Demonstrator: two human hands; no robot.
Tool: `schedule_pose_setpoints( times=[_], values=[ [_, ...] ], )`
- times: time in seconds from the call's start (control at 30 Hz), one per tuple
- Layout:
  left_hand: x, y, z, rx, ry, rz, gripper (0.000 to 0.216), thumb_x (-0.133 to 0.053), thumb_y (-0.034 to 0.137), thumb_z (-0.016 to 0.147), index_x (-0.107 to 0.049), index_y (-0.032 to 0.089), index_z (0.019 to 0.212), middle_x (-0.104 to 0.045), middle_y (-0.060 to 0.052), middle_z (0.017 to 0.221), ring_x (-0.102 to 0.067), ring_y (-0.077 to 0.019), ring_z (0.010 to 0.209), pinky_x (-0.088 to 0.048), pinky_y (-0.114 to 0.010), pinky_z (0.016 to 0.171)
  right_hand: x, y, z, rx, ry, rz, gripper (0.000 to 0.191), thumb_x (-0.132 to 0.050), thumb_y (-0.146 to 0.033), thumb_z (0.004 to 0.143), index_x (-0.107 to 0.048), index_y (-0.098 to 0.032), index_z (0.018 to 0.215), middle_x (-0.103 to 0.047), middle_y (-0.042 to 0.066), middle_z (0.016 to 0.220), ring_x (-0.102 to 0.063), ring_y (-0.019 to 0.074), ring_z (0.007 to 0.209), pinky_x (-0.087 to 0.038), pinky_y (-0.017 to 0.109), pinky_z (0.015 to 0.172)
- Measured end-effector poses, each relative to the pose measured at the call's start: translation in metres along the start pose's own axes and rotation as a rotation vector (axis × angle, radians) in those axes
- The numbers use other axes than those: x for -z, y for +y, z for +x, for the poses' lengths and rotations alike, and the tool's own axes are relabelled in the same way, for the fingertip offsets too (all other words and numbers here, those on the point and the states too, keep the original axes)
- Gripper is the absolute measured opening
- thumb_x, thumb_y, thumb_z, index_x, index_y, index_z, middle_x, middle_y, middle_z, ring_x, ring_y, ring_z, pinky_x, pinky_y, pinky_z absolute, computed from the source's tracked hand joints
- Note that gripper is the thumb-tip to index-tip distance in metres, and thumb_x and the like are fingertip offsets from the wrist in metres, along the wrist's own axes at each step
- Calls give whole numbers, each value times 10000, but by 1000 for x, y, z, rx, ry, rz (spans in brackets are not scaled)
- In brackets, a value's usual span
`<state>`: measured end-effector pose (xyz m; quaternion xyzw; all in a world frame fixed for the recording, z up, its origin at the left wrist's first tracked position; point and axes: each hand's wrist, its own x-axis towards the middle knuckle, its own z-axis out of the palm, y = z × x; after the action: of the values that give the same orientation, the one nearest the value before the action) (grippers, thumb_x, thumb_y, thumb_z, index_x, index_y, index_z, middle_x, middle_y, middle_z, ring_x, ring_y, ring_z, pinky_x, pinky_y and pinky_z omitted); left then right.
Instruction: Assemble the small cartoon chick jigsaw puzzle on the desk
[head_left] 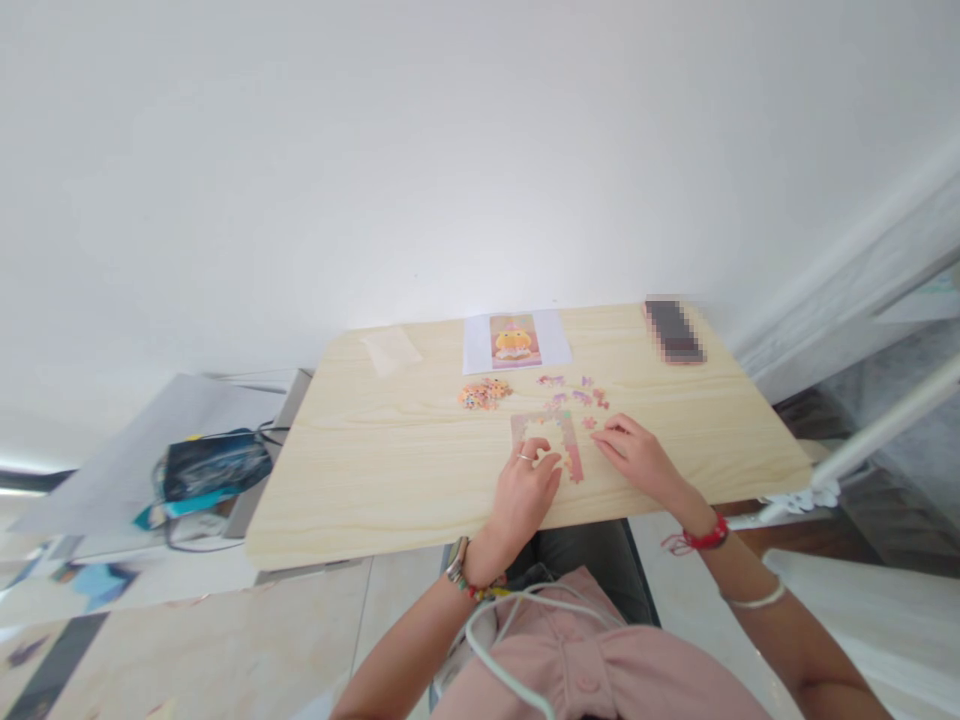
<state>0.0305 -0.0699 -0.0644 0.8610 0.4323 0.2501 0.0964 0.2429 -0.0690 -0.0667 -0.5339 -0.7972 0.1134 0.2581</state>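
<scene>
A partly joined jigsaw frame [551, 428] in pink and green lies near the front of a light wooden table [390, 470]. My left hand [525, 485] rests on its lower left part, fingers curled down onto the pieces. My right hand [634, 455] lies just right of the frame, fingertips pressed on a small pink piece [590, 424]. Loose purple and pink pieces [574, 392] are scattered behind the frame. A heap of orange pieces [484, 394] sits to the left of them.
A reference picture of a yellow figure on white paper [516, 341] lies at the table's back edge. A clear plastic bag [390, 350] is at the back left, a phone [675, 331] at the back right. Left of the table, a dark bag [214, 465] rests on a grey surface.
</scene>
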Motion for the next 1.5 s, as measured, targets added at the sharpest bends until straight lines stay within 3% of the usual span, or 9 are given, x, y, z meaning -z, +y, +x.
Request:
schedule_pose_setpoints(
  times=[0.17,0.3,0.67,0.9,1.03,1.17,1.37,1.5],
  values=[
    [16,-26,5,86,100,38,158,-495,171,791,-569,186,930,-489,-73,970,-480,-163,792,-470,-319,713,6,38,23,-145,20,-49,193,-449,-222,815,-611,-185,913,-523,59,888,-530,177,844,-431,315,778],
    [20,-38,3,123,132,73,149,-506,187,790,-574,186,922,-488,-69,944,-475,-159,772,-470,-322,706,4,54,32,-194,19,-57,139,-489,-236,781,-595,-183,852,-521,53,887,-526,179,862,-416,319,807],
    [13,-29,1,90,90,9,160,-518,137,764,-563,175,913,-482,-72,947,-477,-156,777,-478,-316,711,-1,34,18,-219,-70,-74,146,-485,-292,799,-566,-183,747,-538,48,828,-537,179,804,-420,320,756],
    [13,-28,4,97,84,-3,152,-518,144,765,-568,170,906,-485,-76,952,-486,-157,776,-480,-315,706,14,40,26,-83,-151,-21,188,-476,-236,811,-561,-184,970,-511,70,969,-525,181,895,-423,326,816],
    [14,-32,2,102,88,4,152,-510,150,772,-572,178,909,-485,-71,958,-486,-152,778,-480,-310,711,14,45,30,-58,-215,15,129,-462,-229,819,-570,-182,872,-502,62,933,-526,173,878,-428,325,815],
    [17,-37,-1,123,98,26,138,-511,176,782,-582,182,901,-491,-65,929,-486,-154,772,-476,-322,723,12,46,30,-69,-198,1,129,-443,-214,820,-568,-181,809,-500,56,890,-527,171,845,-432,329,799],
    [24,-48,-1,155,106,37,135,-553,181,760,-597,171,887,-498,-67,919,-486,-163,775,-476,-322,713,15,54,49,-101,-84,-19,162,-454,-182,799,-587,-180,891,-499,60,913,-526,173,872,-421,313,822],
    [25,-53,-1,168,129,48,142,-548,158,754,-597,171,886,-502,-67,927,-493,-160,772,-475,-323,718,16,63,66,-108,-120,-43,132,-515,-219,772,-598,-170,863,-494,63,904,-525,177,850,-416,313,818]
  ],
)
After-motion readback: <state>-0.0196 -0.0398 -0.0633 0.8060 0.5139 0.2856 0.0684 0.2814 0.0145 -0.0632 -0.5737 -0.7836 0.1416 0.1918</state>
